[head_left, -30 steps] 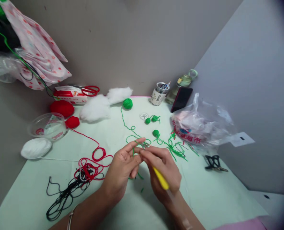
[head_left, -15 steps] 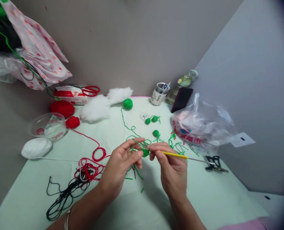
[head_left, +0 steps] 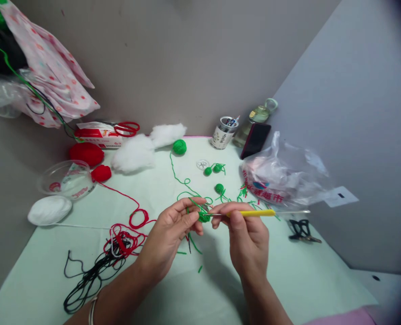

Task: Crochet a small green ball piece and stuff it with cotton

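Pinched in my left hand [head_left: 173, 234] is a small green crochet piece [head_left: 205, 217], with green yarn looped over the raised fingers. My right hand [head_left: 247, 239] grips a crochet hook [head_left: 254, 213] by its yellow handle, and the hook's thin metal tip reaches to the piece. The strand runs back from the left fingers to a green yarn ball [head_left: 179, 146] by the wall. Just beyond my hands lie a small green crocheted ball [head_left: 219, 188] and two more like it. Fingers partly hide the stitches at the hook tip.
On the left are black yarn [head_left: 92, 280], red yarn balls [head_left: 86, 154], a white yarn ball [head_left: 49, 210], a clear tub [head_left: 65, 180] and white stuffing [head_left: 134, 154]. To the right sit a plastic bag [head_left: 284, 176], a phone [head_left: 255, 141], a pen can [head_left: 223, 134] and a black claw clip [head_left: 303, 231].
The crochet hook has turned from sloping down at its right end to nearly level, and my right hand has shifted slightly right. My left hand still holds the green piece.
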The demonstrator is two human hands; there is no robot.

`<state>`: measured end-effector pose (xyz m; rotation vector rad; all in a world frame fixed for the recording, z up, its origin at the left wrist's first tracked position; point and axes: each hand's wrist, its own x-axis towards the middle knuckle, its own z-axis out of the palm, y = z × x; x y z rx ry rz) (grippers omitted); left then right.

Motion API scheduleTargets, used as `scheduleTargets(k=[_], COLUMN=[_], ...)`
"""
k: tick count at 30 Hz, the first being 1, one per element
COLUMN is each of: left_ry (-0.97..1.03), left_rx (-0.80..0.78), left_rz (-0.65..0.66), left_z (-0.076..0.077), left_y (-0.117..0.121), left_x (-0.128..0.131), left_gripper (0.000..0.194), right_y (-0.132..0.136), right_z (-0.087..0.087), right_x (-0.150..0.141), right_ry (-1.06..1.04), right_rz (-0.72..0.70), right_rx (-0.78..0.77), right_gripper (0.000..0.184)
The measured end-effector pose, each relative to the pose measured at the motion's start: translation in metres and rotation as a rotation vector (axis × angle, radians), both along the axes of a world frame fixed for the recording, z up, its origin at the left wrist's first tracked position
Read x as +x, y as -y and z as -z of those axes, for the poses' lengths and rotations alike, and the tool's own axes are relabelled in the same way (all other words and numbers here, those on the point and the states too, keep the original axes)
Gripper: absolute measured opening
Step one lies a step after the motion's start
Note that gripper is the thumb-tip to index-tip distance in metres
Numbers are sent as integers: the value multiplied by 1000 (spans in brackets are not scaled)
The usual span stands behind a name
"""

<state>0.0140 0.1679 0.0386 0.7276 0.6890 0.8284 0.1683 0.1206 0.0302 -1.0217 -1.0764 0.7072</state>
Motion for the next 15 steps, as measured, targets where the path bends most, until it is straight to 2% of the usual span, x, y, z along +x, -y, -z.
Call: scheduleTargets(k=[3, 9, 15], left_ry=[-50, -55, -44], left_rx=[67, 141, 33], left_rz=[-28, -12, -49], left_z=[1, 4, 3], left_y=[1, 2, 6], left_x=[0, 2, 3], left_gripper=[20, 21, 44], right_y=[5, 9, 10], right_z=[-1, -3, 15], right_x=[1, -4, -7], right_ry=[260, 754, 945], right_rz=[77, 233, 280], right_rx=[64, 339, 362], right_gripper=[24, 21, 33])
